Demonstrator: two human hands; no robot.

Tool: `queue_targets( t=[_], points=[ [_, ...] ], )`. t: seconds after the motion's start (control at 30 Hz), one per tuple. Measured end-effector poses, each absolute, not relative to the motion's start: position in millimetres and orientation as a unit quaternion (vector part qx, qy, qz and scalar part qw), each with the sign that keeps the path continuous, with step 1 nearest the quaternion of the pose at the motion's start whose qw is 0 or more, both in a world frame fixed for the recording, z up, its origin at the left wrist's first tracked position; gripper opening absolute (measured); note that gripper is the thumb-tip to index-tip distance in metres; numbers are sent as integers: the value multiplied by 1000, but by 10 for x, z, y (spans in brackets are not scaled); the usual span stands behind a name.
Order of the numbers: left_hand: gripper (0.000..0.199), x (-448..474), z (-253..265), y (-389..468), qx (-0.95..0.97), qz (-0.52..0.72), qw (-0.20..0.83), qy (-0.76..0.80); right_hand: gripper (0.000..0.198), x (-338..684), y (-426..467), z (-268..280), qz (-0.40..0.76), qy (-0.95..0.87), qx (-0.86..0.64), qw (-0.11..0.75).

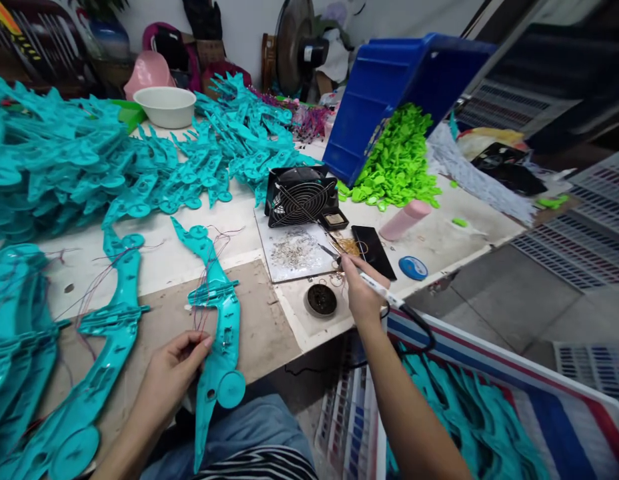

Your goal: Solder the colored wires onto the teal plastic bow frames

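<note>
In the head view, the left hand (175, 365) was at the lower left of centre, its thumb and forefinger pressed together on thin wires (205, 277), just beside a teal plastic part (228, 343). That part stood out at the centre left, partly over the brown board (264, 303), its lower end reaching past the table edge above the person's lap. The right hand (362, 290), right of centre, had its fingers closed around a soldering iron (389, 297) like a pen, the tip pointing to the upper left over a white board (294, 257) strewn with dark specks. Just below the board sat a round tin (320, 301); above it stood a small black fan (298, 202). A flat black object (373, 253), a pink bottle (405, 220) and a blue disc (413, 267) lay to the right of the board. Heaped teal parts (54, 160) filled the upper left, near a white basin (165, 107), while a tilted blue bin (374, 100) with bright green pieces (397, 170) spilling from it occupied the upper right. More teal parts lay in a striped crate (554, 407) at the lower right.
</note>
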State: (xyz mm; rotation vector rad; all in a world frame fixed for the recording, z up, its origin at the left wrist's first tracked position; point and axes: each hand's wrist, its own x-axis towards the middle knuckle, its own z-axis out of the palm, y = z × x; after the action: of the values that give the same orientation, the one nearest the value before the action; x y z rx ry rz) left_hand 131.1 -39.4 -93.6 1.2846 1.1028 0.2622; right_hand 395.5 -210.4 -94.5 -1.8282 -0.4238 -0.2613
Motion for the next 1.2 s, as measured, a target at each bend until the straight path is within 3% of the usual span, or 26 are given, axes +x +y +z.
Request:
queue_targets(
  t=[0.3, 0.63, 1.03, 1.2],
  points=[
    [61, 1400, -833, -427, 485, 87, 707, 508, 31, 4248, -1998, -1190, -40, -162, -759, 629],
    [59, 1360, -771, -288, 615, 95, 608, 494, 38, 4414, -1945, -1254, 0, -100, -712, 695],
    [61, 1472, -810, -332, 502, 122, 675, 526, 19, 4508, -1928, -963, 39, -120, -705, 698],
    [50, 1490, -888, -374, 518, 143, 682, 497, 15, 4182, -2008, -887, 10, -127, -677, 725]
  ],
)
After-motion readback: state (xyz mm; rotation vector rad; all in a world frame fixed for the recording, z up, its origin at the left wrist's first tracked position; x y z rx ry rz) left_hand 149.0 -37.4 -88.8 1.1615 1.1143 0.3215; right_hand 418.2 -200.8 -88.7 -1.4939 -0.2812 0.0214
